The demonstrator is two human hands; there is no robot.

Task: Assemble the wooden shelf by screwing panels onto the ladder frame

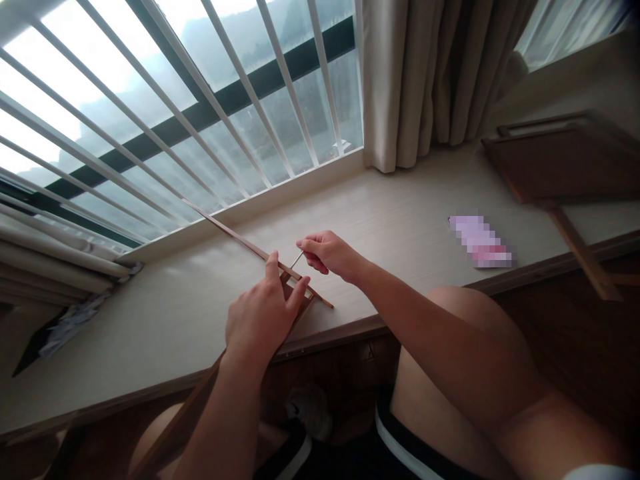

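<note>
My left hand is wrapped over a brown wooden frame, its thumb and index finger on the slats near the corner. One long thin wooden strip of the frame slants up toward the window, and a darker part runs down past my left forearm. Just right of that hand, my right hand pinches a thin metal rod, perhaps a hex key. The rod's lower end meets the wood beside my left fingers. Its upper end is hidden in my right fingers.
The pale windowsill ledge lies under the work. A blurred-out pinkish flat item rests on it at right. Farther right stands a dark wooden folding piece with a leg over the ledge's edge. Barred window and curtains are behind.
</note>
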